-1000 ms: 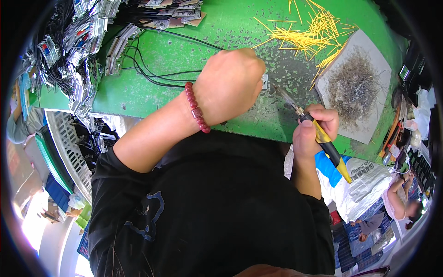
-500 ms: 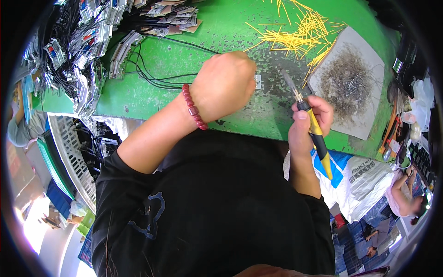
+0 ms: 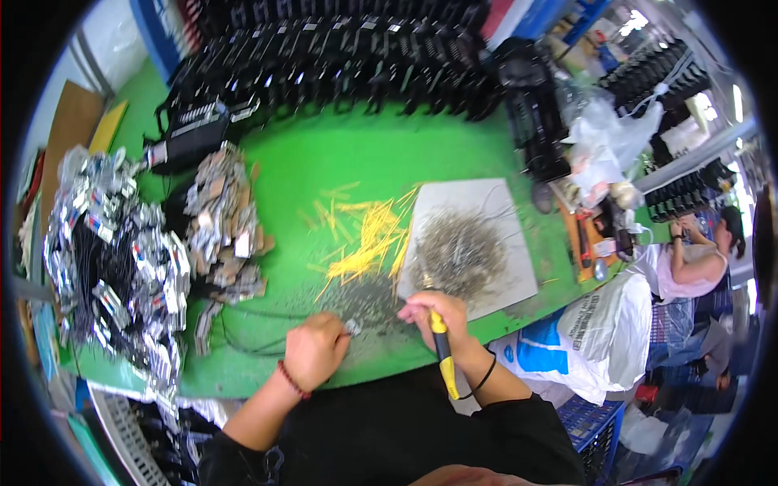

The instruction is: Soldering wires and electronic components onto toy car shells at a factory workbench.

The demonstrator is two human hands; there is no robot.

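Note:
My left hand [image 3: 318, 348], with a dark red bead bracelet, is closed in a fist low over the green bench. A small pale part [image 3: 353, 327] peeks out past its fingers. Thin black cables [image 3: 251, 348] run left from the fist to a silver metal piece [image 3: 207, 327]. My right hand [image 3: 444, 317] grips a yellow and black soldering iron [image 3: 442, 348], its handle slanting down toward me. The iron's tip lies over the near left part of a grey board [image 3: 519, 271], next to a dark pile of fine wire scraps [image 3: 462, 253].
Thin yellow sticks [image 3: 369, 243] lie scattered left of the board. Metal parts with black cables [image 3: 121, 259] are heaped at left, beside stacked flat pieces [image 3: 223, 219]. Rows of black units [image 3: 340, 69] line the back. Another person [image 3: 693, 259] sits at far right.
The view has tilted up, so the back of the bench shows. The soldering iron's tip has gone from the bare bench onto the grey board. My left hand stays closed.

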